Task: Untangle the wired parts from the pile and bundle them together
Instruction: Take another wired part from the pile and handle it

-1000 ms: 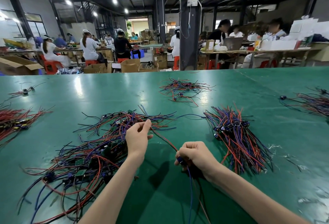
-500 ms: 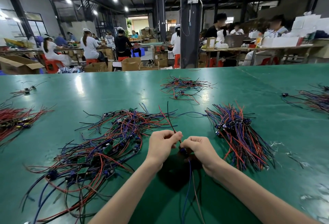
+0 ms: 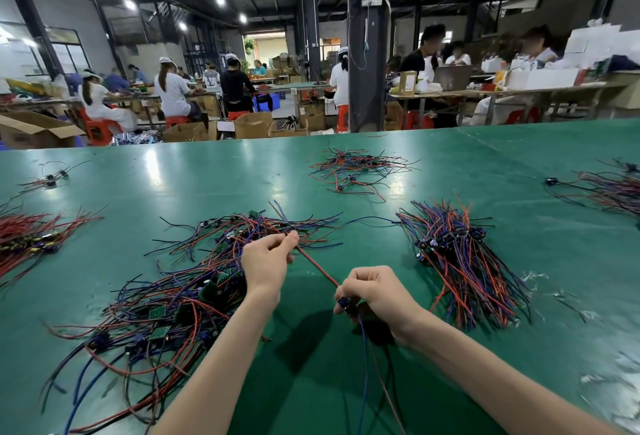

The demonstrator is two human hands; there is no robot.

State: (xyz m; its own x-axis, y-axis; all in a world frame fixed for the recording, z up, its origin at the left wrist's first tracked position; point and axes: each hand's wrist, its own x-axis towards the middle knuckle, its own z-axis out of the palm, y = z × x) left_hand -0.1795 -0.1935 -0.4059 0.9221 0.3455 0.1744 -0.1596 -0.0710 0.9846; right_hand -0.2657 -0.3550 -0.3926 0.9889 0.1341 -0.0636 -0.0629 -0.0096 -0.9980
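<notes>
A tangled pile of red, blue and black wires with small green boards (image 3: 166,310) sprawls on the green table (image 3: 346,382) to my left. My left hand (image 3: 266,261) pinches a red and black wire pair (image 3: 317,265) above the pile's right side. The pair runs taut down to my right hand (image 3: 374,296), which grips a small dark blue component (image 3: 344,303) with wires trailing toward me. A bundled heap of wired parts (image 3: 460,261) lies to the right of my right hand.
More wire heaps lie on the table: a small one at the far centre (image 3: 356,168), a red one at the left edge (image 3: 31,237), one at the right edge (image 3: 613,189). Other people sit at benches behind the table.
My hands were close together half a second ago. The left hand has slid up and left along the wire pair, pulling it straight; the right hand has stayed near the same spot.
</notes>
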